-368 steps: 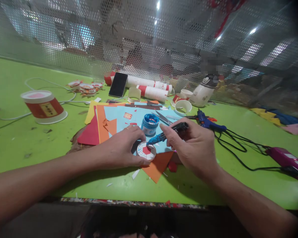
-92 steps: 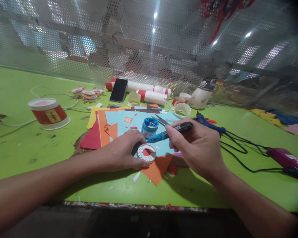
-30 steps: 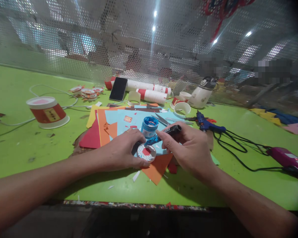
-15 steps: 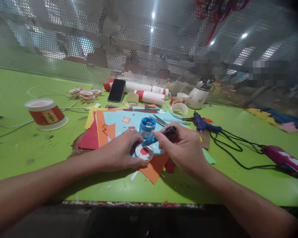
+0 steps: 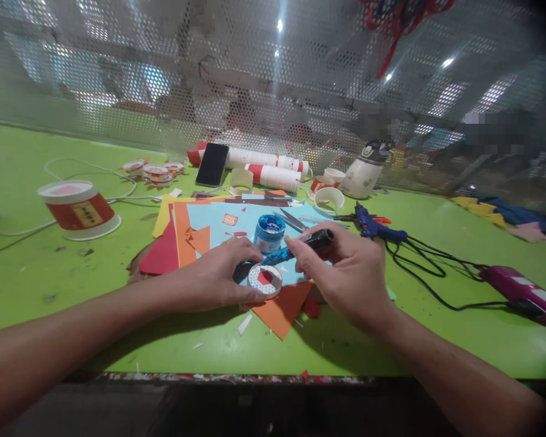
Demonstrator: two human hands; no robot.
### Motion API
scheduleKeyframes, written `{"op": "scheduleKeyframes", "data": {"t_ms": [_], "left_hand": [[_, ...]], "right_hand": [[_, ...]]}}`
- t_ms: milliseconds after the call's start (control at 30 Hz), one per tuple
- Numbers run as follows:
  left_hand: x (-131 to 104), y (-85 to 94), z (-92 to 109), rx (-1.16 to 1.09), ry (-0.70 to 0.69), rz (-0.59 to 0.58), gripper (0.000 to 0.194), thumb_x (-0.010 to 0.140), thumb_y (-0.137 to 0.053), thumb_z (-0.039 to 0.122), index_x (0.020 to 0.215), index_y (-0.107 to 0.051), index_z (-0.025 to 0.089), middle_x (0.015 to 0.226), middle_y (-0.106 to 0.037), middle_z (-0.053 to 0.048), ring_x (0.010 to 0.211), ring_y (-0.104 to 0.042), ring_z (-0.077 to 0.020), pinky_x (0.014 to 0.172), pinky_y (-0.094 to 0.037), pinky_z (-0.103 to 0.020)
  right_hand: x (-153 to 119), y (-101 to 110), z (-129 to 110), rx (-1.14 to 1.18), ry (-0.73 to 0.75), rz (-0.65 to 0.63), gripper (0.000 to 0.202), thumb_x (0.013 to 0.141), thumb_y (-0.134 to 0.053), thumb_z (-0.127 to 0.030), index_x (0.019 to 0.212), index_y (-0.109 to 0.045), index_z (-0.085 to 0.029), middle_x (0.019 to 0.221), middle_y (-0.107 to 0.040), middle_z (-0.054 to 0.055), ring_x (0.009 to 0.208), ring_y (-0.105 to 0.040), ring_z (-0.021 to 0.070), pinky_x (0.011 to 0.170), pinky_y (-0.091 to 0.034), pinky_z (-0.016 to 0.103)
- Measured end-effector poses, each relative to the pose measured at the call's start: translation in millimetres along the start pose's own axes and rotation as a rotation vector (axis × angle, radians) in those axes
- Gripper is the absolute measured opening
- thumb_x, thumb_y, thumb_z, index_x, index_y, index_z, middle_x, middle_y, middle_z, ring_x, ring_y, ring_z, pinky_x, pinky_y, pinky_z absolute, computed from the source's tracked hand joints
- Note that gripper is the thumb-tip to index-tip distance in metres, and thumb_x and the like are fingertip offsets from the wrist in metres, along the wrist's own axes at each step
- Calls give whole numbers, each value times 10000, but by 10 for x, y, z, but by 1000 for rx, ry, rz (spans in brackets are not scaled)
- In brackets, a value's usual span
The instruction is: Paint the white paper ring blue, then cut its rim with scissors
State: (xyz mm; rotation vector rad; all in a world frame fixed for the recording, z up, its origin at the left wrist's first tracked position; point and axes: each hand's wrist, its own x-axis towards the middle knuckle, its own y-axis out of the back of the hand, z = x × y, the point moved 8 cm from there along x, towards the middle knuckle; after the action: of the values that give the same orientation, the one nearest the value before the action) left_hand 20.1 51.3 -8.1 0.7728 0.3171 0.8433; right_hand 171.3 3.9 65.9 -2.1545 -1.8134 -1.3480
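Observation:
My left hand [image 5: 222,276] grips a small round white disc [image 5: 270,289] by its edge. The disc's face carries a red hexagon in the middle and blue dots around it. In my right hand [image 5: 341,267] is a black marker [image 5: 318,240], its front part smeared with blue paint. The marker slants down to the left, its tip at the disc's upper edge. Whether the tip touches the disc I cannot tell. Just behind stands an open jar of blue paint [image 5: 270,235] on light blue paper [image 5: 209,213]. Scissors [image 5: 291,220] lie beside the jar.
Orange paper [image 5: 283,309] lies under the disc. At left stands an upturned red-and-white paper cup [image 5: 79,209]. A blue glue gun [image 5: 375,226] with a black cord lies right. Behind are a phone [image 5: 212,164], white tubes [image 5: 273,177] and a bottle [image 5: 366,173].
My right hand has shifted slightly right, and the marker lies at a flatter slant, its tip nearer the disc's upper edge. My left hand still holds the disc.

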Motion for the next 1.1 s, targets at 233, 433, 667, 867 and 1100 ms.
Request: {"op": "scheduleKeyframes", "data": {"t_ms": [233,433,667,867,1100], "left_hand": [[-1,1,27,25,-26,8,489,736,-725,509,1088,-635,182,1212,-562,-115,1107,-544,-297,963,-441,-449],[-3,7,26,36,-27,14,481,734,-732,519,1077,-636,196,1200,-574,-103,1093,-551,-298,943,-451,-444],[14,-1,37,28,-39,4,476,742,-727,484,1094,-639,175,1190,-565,-113,1087,-544,-288,939,-446,-432],[8,3,31,49,-33,8,478,737,-722,514,1081,-652,190,1160,-589,-102,1046,-557,-283,905,-458,-426],[6,0,35,56,-52,15,464,747,-723,516,1080,-652,201,1145,-597,-97,1052,-559,-280,916,-463,-423]], "right_hand": [[13,14,-34,-21,11,24,261,868,-689,-340,686,-614,-169,520,-573,-31,450,-503,102,455,-390,250],[10,-18,-7,-24,-8,10,263,870,-681,-363,712,-627,-160,533,-595,-15,453,-531,117,449,-399,260],[14,-52,28,-15,-24,-13,255,867,-678,-368,727,-621,-162,540,-600,-10,460,-537,123,449,-395,264],[6,-53,47,-14,-30,-19,274,872,-672,-389,722,-615,-167,540,-601,-9,465,-533,121,455,-400,260],[15,-69,57,-16,-48,-35,267,864,-683,-388,717,-615,-176,554,-600,-9,503,-516,124,477,-398,256]]}}
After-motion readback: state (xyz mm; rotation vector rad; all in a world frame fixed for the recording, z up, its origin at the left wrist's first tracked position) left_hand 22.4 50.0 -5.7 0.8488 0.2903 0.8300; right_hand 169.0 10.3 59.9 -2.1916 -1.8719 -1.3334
